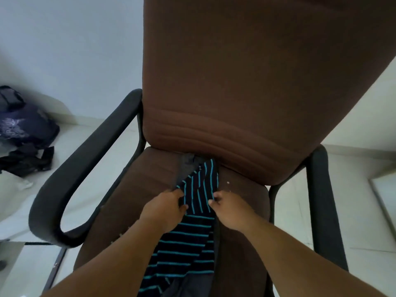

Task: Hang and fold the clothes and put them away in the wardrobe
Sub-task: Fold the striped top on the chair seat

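A black garment with thin teal stripes (188,239) lies in a long strip down the middle of a brown office chair's seat (141,189). My left hand (165,209) pinches its left edge near the top. Opposite it, my right hand (230,209) pinches the right edge. A grey piece of cloth (186,166) shows under the striped garment at the back of the seat, and more grey cloth lies at the bottom of the view.
The chair's tall brown backrest (246,82) fills the upper middle, with black armrests left (70,185) and right (321,196). A pile of dark clothes (23,133) lies on the pale floor at the left by the wall. A mirror edge (383,200) is at the right.
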